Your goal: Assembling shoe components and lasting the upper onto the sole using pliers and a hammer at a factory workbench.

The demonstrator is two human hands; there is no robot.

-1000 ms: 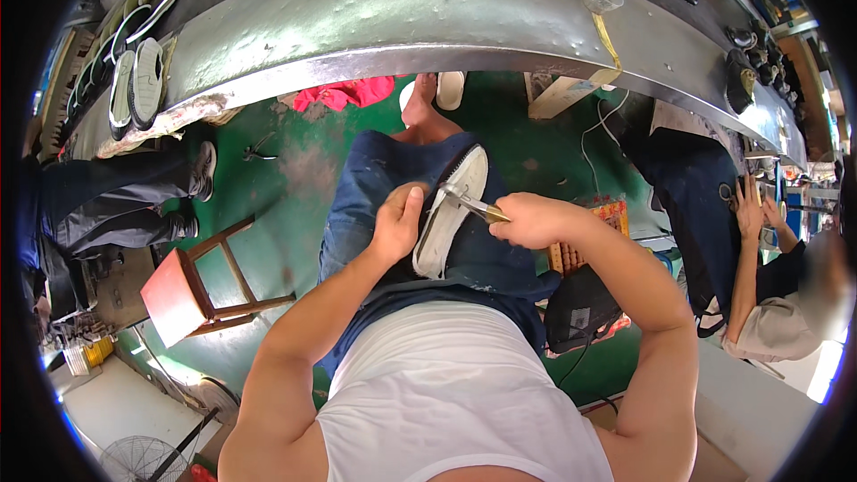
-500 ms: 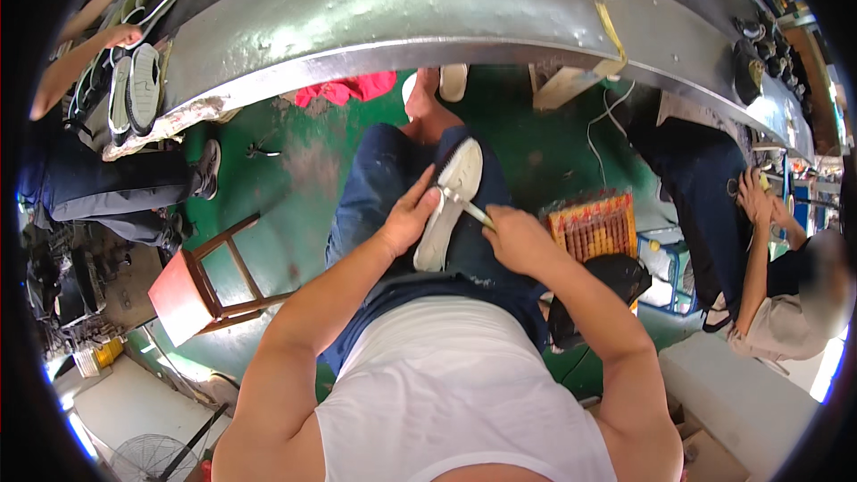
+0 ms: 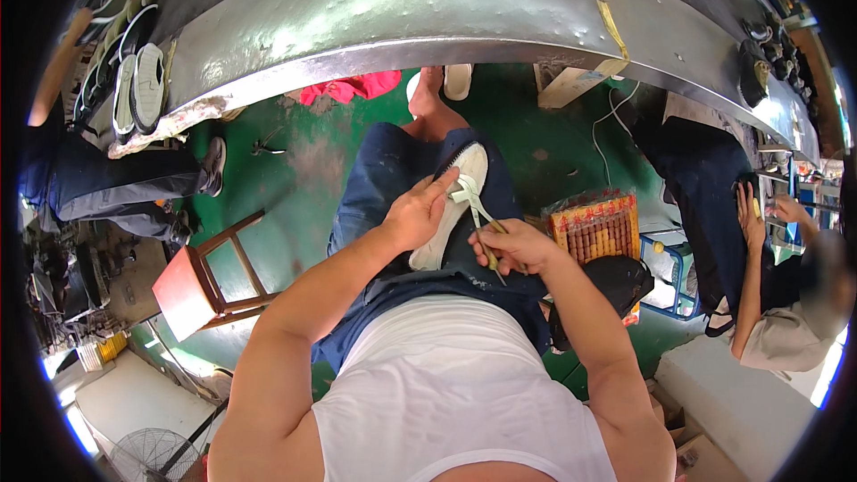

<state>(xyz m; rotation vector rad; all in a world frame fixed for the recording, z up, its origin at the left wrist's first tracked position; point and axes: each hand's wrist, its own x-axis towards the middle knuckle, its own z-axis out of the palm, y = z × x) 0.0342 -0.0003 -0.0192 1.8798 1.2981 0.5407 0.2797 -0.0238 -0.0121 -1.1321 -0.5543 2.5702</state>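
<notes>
while the left hand [image 3: 418,214] pinches a pale strip [image 3: 466,194], the right hand [image 3: 516,245] grips a thin tool [image 3: 490,254].
fingers closed on both; the white shoe [image 3: 451,214] rests on the lap over blue trousers [image 3: 384,170], likely light and flexible, best held by its sole edge; a metal bench [image 3: 402,9] curves ahead.

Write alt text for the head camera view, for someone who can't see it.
A seated person's left hand steadies a white shoe on their lap while the right hand works a thin tool against it. Ahead curves a metal workbench.
</notes>
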